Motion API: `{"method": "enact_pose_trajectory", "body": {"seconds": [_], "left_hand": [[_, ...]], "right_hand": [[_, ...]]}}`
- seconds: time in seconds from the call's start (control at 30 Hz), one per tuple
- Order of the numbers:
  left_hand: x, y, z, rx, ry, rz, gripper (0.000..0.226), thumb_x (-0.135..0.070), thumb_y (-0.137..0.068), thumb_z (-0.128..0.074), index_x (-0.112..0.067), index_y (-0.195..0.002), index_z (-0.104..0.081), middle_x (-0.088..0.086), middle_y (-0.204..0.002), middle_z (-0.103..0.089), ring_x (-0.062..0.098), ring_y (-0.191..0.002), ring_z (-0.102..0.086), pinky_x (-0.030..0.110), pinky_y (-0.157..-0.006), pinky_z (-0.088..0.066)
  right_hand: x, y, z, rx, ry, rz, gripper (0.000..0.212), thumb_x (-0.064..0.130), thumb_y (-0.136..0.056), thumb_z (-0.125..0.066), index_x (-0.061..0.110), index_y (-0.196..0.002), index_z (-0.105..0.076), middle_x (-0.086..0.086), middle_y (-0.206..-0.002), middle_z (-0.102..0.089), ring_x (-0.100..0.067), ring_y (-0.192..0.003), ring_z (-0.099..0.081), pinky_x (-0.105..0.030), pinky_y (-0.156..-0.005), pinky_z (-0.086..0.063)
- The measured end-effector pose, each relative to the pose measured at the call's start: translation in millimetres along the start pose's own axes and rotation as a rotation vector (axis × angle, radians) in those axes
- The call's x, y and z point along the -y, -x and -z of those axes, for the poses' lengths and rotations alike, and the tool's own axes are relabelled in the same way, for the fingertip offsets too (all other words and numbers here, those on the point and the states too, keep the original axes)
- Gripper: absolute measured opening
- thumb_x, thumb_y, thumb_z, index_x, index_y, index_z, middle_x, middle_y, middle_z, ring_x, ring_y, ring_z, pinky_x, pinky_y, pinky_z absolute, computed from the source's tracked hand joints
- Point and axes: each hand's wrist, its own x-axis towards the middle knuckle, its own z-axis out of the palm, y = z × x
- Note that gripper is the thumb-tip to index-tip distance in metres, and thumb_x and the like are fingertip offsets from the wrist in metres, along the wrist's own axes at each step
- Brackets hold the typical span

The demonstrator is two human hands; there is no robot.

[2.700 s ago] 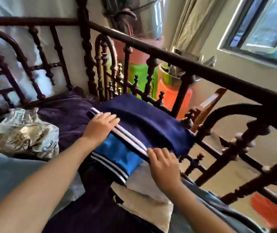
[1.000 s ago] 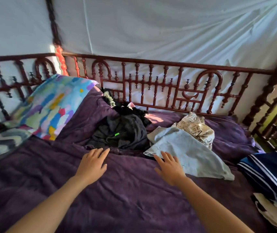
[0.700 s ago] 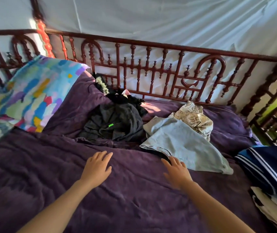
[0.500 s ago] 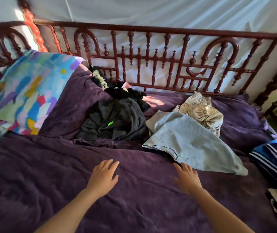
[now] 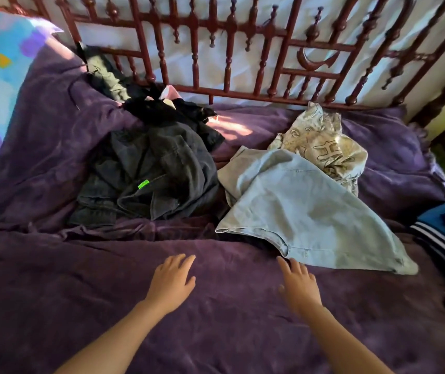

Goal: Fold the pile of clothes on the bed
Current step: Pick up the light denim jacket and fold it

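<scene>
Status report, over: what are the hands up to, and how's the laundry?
Left hand, right hand open, empty. Light blue garment unfolded, just ahead of right hand. Dark heap, patterned cloth unfolded behind; nothing blocking.

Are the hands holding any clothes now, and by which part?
Nothing is held. The left hand and right hand are open over the purple blanket, the right near the hem of the pale blue garment.
</scene>
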Motion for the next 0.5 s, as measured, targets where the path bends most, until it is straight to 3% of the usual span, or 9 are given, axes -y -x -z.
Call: {"method": "enact_pose_trajectory", "body": {"seconds": [0.07, 0.13, 0.2, 0.33, 0.4, 0.47, 0.5], "left_hand": [[-4.3, -18.7, -12.7, -0.007, 0.025, 0.001, 0.051, -0.035, -0.096, -0.041, -0.019, -0.144, -0.033, 0.001, -0.145, -0.036, 0.018, -0.135, -0.034, 0.033, -0.105, -0.034], [-7.7, -33.5, -26.8, -0.045, 0.07, -0.067, 0.048, -0.038, -0.084, -0.042, -0.016, -0.123, -0.058, 0.003, -0.121, -0.059, 0.02, -0.109, -0.061, 0.033, -0.081, -0.053], [-5.5, -45.9, -40.5, -0.035, 0.065, -0.116, 0.05, -0.043, -0.075, -0.038, -0.018, -0.107, -0.066, 0.0, -0.102, -0.068, 0.017, -0.089, -0.068, 0.027, -0.062, -0.056], [1.9, -60.3, -59.5, -0.099, 0.022, -0.126, 0.051, -0.041, -0.074, -0.038, -0.015, -0.107, -0.067, 0.004, -0.102, -0.069, 0.019, -0.089, -0.068, 0.028, -0.062, -0.056], [7.5, -62.7, -64.3, -0.104, 0.014, -0.109, 0.047, -0.04, -0.074, -0.046, -0.014, -0.107, -0.067, 0.005, -0.102, -0.069, 0.02, -0.09, -0.068, 0.03, -0.062, -0.056], [10.6, -60.9, -66.9, -0.101, 0.013, -0.097, 0.047, -0.038, -0.071, -0.054, -0.013, -0.108, -0.067, 0.005, -0.102, -0.068, 0.021, -0.09, -0.068, 0.031, -0.062, -0.056], [11.5, -59.3, -67.6, -0.093, 0.01, -0.096, 0.047, -0.039, -0.072, -0.051, -0.013, -0.108, -0.067, 0.005, -0.102, -0.068, 0.021, -0.09, -0.068, 0.031, -0.063, -0.056]], "right_hand": [[-2.4, -26.1, 4.0, -0.045, 0.014, -0.037, 0.067, 0.024, -0.094, -0.046, 0.025, -0.149, -0.008, -0.007, -0.151, -0.018, -0.025, -0.137, -0.024, -0.034, -0.105, -0.03], [-4.5, -52.4, 5.8, -0.059, 0.011, -0.095, 0.07, 0.024, -0.093, -0.049, 0.025, -0.149, -0.007, -0.01, -0.151, -0.015, -0.029, -0.138, -0.021, -0.036, -0.106, -0.031], [-8.2, -74.3, 0.7, -0.027, 0.0, -0.166, 0.078, 0.027, -0.093, -0.054, 0.026, -0.149, 0.0, -0.016, -0.153, -0.006, -0.037, -0.141, -0.013, -0.042, -0.108, -0.028], [-26.8, -96.6, -16.7, 0.013, 0.022, -0.259, 0.08, 0.025, -0.093, -0.053, 0.025, -0.149, 0.003, -0.018, -0.154, -0.004, -0.038, -0.141, -0.012, -0.044, -0.108, -0.028], [-36.1, -102.1, -22.2, -0.059, 0.036, -0.221, 0.067, 0.016, -0.09, -0.054, 0.019, -0.147, -0.02, -0.015, -0.15, -0.023, -0.035, -0.135, -0.027, -0.043, -0.101, -0.034], [-41.7, -107.7, -24.8, -0.156, -0.018, -0.158, 0.045, 0.007, -0.084, -0.057, 0.01, -0.128, -0.052, -0.015, -0.135, -0.046, -0.035, -0.122, -0.043, -0.044, -0.091, -0.038], [-42.9, -109.5, -24.6, -0.184, -0.044, -0.139, 0.036, 0.005, -0.082, -0.058, 0.006, -0.118, -0.06, -0.016, -0.128, -0.053, -0.036, -0.118, -0.047, -0.044, -0.089, -0.038]]}}
